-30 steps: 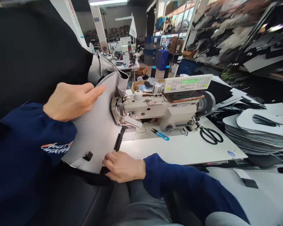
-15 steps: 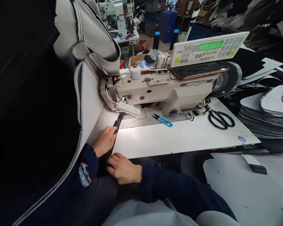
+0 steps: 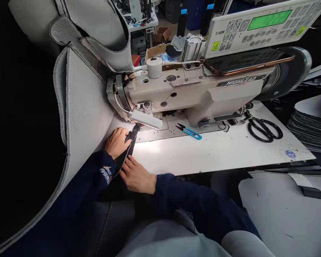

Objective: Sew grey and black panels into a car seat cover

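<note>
Below the sewing machine's [image 3: 198, 94] needle area, the left hand [image 3: 118, 142] is pressing a black strip [image 3: 133, 140] with bent fingers; the right hand [image 3: 137, 175] is resting fingertips on its near end.

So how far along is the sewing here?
Partway, it seems. Done: the grey fabric already shows joined seams higher up. In hand: the left hand and right hand are on the black strip, whose far end is at the machine. Left: probably the stretch by the hands; how much more is hidden.
</note>
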